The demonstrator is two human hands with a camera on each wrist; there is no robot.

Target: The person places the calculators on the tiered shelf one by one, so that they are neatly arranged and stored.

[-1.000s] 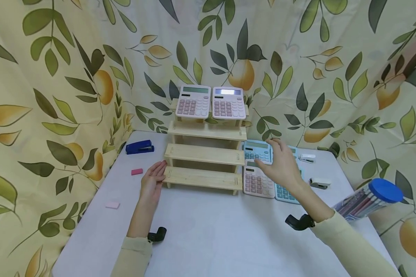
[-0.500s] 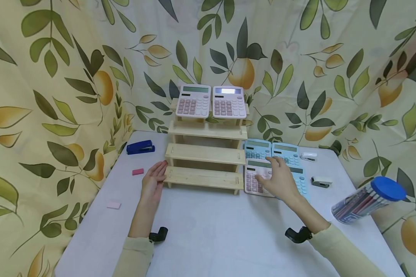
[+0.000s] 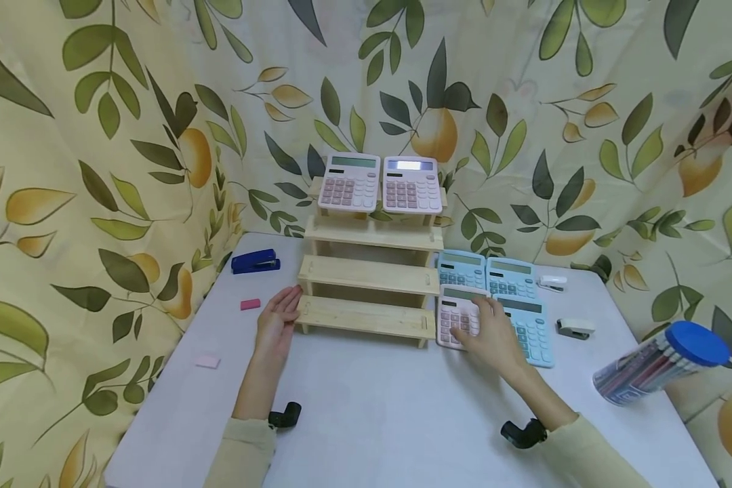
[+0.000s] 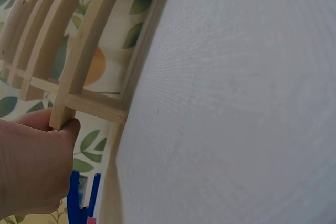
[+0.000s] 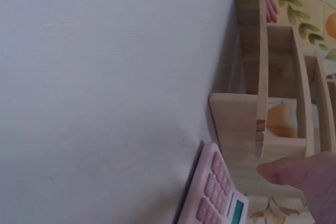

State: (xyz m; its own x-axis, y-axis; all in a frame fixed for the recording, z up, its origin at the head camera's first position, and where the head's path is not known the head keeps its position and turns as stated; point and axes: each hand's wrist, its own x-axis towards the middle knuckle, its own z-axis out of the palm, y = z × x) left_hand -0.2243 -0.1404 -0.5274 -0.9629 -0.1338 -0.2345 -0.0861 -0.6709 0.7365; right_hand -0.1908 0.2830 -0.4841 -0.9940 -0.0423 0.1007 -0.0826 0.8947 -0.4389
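Note:
A stepped wooden shelf (image 3: 366, 316) stands mid-table. My left hand (image 3: 274, 325) grips the left end of its lowest step; in the left wrist view the thumb and fingers lie on either side of the board's end. My right hand (image 3: 494, 339) is over a pink calculator (image 3: 449, 324) at the shelf's right, thumb and fingers spread apart. In the right wrist view, the thumb (image 5: 283, 171) stands clear of the calculator's keys. Blue calculators lie behind and beside it, one of them (image 3: 533, 332) partly covered by the hand. Two pink calculators (image 3: 349, 183) lean on the top step.
At left lie a blue stapler (image 3: 255, 261), a dark pink eraser (image 3: 250, 304) and a pale pink one (image 3: 207, 362). Two small white staplers (image 3: 576, 328) sit at right, near a clear pencil jar (image 3: 640, 373) with a blue lid. A leaf-patterned curtain (image 3: 158, 203) surrounds the table.
My right hand has come down and toward me, from over the blue calculators to over the pink one. The left hand stays at the shelf's end. The head view has shifted slightly.

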